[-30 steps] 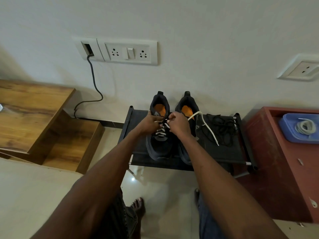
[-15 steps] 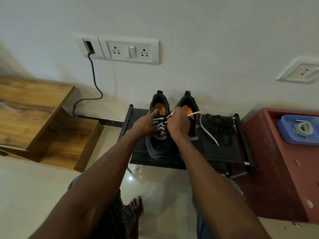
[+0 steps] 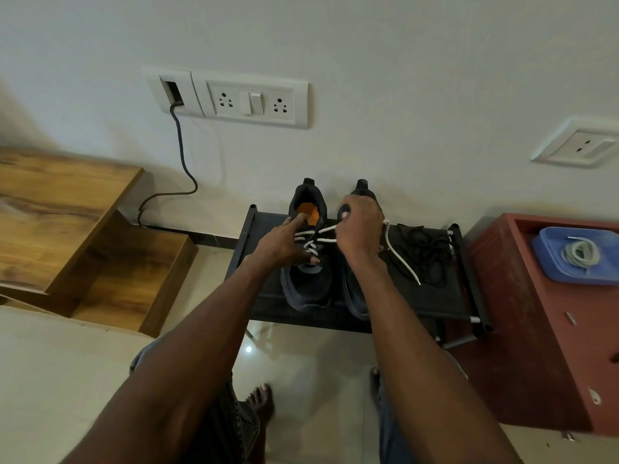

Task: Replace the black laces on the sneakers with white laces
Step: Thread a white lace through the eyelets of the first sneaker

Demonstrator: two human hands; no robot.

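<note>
Two black sneakers stand toe-towards-me on a black shoe rack (image 3: 432, 306). The left sneaker (image 3: 306, 286) has a white lace (image 3: 313, 242) crossing its eyelets. My left hand (image 3: 284, 244) rests on that sneaker with straight fingers, one reaching to the orange insole. My right hand (image 3: 360, 232) grips the white lace and covers most of the right sneaker (image 3: 355, 296); the lace's free end (image 3: 402, 259) trails down to the right. A heap of black laces (image 3: 427, 252) lies on the rack. Another coiled white lace (image 3: 579, 252) sits on a blue lid (image 3: 549, 259).
A red cabinet (image 3: 536, 346) stands to the right of the rack, a wooden stepped shelf (image 3: 83, 249) to the left. Wall sockets (image 3: 251, 100) with a dark cable (image 3: 182, 155) are above. My bare feet (image 3: 259, 401) are on the tiled floor.
My right hand has pulled the white lace up and to the right, away from the left sneaker. My left hand has opened out flat on the sneaker.
</note>
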